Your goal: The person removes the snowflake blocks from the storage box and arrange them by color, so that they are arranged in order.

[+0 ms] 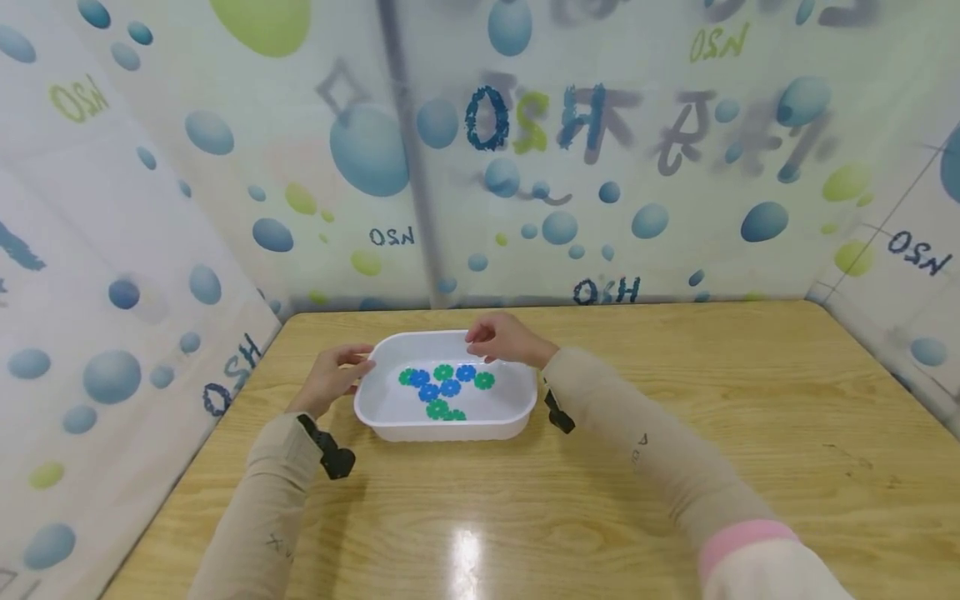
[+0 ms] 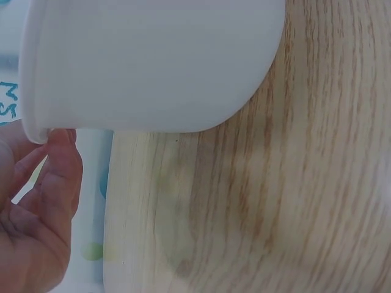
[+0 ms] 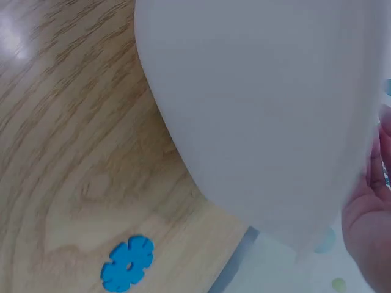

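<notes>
A white plastic tub (image 1: 446, 431) with rounded corners holds several green and blue flower-shaped plastic pieces (image 1: 451, 387). At its left end my left hand (image 1: 333, 377) grips the rim; the left wrist view shows the fingertips (image 2: 61, 139) against the underside of the rim. Over the tub's far right part hovers my right hand (image 1: 510, 340), fingers loosely bent, with no piece visible in it. The tub's wall hides part of this hand (image 3: 369, 226) in the right wrist view. A blue flower-shaped piece (image 3: 128, 264) lies on the table outside the tub.
The tub stands toward the far side of a wood-grain table (image 1: 675, 500). A patterned curtain-like wall (image 1: 637, 167) rises right behind the table's back edge, with similar panels at both sides. Each wrist carries a black device (image 1: 335, 457).
</notes>
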Demonstrator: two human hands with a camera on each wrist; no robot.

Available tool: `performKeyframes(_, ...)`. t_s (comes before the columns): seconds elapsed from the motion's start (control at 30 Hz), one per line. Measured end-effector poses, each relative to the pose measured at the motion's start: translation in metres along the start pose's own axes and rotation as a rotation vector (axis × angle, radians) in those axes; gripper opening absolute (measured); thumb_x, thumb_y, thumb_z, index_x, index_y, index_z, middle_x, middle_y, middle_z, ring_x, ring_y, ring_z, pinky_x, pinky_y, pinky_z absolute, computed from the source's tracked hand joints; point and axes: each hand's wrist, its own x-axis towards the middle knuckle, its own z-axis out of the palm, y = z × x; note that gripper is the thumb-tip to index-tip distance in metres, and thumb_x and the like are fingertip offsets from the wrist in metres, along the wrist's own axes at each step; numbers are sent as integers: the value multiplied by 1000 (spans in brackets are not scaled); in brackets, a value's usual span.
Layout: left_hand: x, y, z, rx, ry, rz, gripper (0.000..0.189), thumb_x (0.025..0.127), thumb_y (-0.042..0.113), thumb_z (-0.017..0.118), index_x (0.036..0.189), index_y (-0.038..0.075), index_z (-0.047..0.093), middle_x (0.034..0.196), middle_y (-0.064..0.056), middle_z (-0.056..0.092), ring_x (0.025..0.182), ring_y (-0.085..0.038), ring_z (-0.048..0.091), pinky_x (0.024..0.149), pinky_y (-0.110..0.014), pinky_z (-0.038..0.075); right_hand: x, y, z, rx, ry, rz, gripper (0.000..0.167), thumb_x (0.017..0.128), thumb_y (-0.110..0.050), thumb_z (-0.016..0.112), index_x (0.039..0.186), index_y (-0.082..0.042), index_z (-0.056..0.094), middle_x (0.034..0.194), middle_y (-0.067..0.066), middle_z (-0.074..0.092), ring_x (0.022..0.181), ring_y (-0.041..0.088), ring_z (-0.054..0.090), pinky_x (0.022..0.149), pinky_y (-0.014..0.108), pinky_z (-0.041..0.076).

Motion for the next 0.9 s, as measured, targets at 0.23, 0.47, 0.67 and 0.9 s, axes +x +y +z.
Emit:
performKeyframes(0.23,1,1,2,-9,3,-13,40,90,14,52,127,0,44,112,-21,48,91,-25,52,68,-31,50,9,2,14,-43,-10,68,22,83,-12,63,101,-2,60,88,6,58,77,19,56,67,22,49)
performKeyframes(0.47,2,1,2,-16,8,-21,40,90,14,52,127,0,45,112,-21,48,91,-25,51,68,-31,50,12,3,19,-100,-33,73,25,82,-12,63,104,-1,59,90,6,59,78,16,53,70,23,47)
performKeyframes(0.67,1,2,1,-8,15,-34,39,90,13,52,127,1,45,112,-20,49,91,-25,51,67,-29,50,17,6,23,-155,-68,87,24,83,-11,63,105,-4,59,94,4,59,86,16,52,78,25,45)
performKeyframes(0.9,1,1,0,-7,12,-36,40,90,14,52,127,1,45,112,-20,48,92,-25,51,67,-29,50,22,9,28,-189,-79,92,25,83,-11,62,106,-5,59,100,5,59,94,17,53,84,26,43)
